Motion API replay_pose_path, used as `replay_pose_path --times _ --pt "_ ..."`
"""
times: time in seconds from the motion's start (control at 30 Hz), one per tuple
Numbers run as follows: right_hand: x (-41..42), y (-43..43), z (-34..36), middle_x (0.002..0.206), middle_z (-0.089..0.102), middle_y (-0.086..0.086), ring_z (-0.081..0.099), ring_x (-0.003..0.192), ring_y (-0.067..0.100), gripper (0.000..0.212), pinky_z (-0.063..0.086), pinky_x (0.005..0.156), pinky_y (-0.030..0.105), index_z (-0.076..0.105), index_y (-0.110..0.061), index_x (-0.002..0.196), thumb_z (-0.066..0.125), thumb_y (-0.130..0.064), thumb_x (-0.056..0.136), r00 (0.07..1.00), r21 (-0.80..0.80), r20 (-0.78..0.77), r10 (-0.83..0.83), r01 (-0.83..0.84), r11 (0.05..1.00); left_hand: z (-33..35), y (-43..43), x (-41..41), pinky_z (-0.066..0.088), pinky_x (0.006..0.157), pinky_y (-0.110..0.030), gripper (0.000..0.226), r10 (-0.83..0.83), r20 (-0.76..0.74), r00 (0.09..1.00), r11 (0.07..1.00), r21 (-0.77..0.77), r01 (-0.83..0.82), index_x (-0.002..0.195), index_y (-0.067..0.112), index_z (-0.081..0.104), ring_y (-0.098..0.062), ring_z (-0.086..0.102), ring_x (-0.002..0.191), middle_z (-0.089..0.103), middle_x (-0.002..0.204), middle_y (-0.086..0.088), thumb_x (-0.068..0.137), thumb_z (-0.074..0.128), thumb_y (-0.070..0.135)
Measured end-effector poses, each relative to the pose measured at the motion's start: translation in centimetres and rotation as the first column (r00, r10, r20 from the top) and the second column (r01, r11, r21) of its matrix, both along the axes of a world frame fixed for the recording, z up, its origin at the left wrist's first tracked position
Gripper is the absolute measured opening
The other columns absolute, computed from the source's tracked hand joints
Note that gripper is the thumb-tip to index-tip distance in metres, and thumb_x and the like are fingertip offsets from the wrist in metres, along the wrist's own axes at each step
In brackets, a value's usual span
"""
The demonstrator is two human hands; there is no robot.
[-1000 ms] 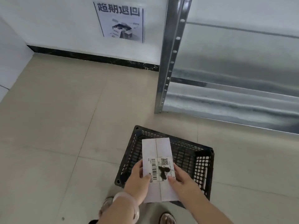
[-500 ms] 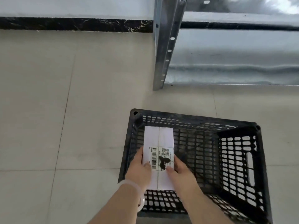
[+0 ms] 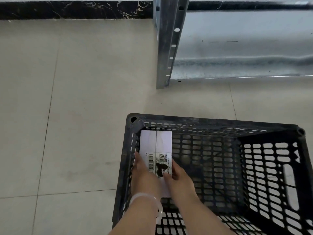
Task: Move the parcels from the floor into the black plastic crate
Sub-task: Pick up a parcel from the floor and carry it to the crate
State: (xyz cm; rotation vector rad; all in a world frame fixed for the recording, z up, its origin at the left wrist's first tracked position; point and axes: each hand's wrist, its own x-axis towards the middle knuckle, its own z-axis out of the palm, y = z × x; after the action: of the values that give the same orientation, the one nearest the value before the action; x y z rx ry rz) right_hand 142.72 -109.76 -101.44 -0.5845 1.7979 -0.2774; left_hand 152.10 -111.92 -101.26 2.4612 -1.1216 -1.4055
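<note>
beige floor tiles (image 3: 76,102) fill the left and middle of the view, with thin grout lines crossing at near left. a black marbled skirting (image 3: 76,10) with pale veins runs along the far edge. at far right stands a grey metal rack: its upright post (image 3: 166,48), punched with a row of holes, comes down to the floor, and a dull shelf (image 3: 245,48) stretches right from it, low over the tiles. a few faint smudges mark the tiles left of centre. a clear bangle (image 3: 152,200) circles a wrist at near centre
</note>
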Motion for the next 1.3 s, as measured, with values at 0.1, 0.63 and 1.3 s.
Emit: replay_pose_path --times 0.1,0.63,1.3 --pt "0.0 0.0 -0.7 0.119 0.066 -0.016 0.059 0.096 0.001 0.05 0.049 0.077 0.014 0.047 -0.044 0.137 0.057 -0.021 0.094 0.999 0.016 -0.009 -0.035 0.035 0.999 0.1 0.1 -0.5 0.019 0.118 -0.038 0.075 0.05 -0.048 0.998 0.997 0.058 -0.047 0.152 0.027 -0.002 -0.019 0.021 0.144 0.012 0.159 0.0 0.094 0.04 0.007" --pt "0.6 0.6 -1.9 0.117 0.068 -0.015 0.063 0.104 0.002 0.05 0.05 0.091 0.019 0.05 -0.039 0.136 0.06 -0.019 0.092 0.999 -0.027 -0.042 -0.002 0.001 1.0 -0.3 2.3 -0.1 -0.002 0.118 -0.029 0.074 -0.265 0.099 0.959 0.964 0.041 0.262 0.148 0.016 -0.02 -0.014 -0.014 0.147 -0.024 0.157 0.002 0.099 0.035 0.023" --pt "-8.8 -0.7 10.7 0.131 0.057 -0.011 0.055 0.106 0.008 0.035 0.044 0.084 0.016 0.056 -0.032 0.131 0.049 -0.037 0.097 0.994 -0.007 0.019 -0.112 0.112 0.994 10.5 -1.5 -1.3 0.03 0.111 -0.04 0.049 -0.045 -0.115 0.992 0.998 0.035 0.049 0.147 0.03 0.03 -0.025 0.035 0.138 0.035 0.151 0.003 0.1 0.039 0.037"
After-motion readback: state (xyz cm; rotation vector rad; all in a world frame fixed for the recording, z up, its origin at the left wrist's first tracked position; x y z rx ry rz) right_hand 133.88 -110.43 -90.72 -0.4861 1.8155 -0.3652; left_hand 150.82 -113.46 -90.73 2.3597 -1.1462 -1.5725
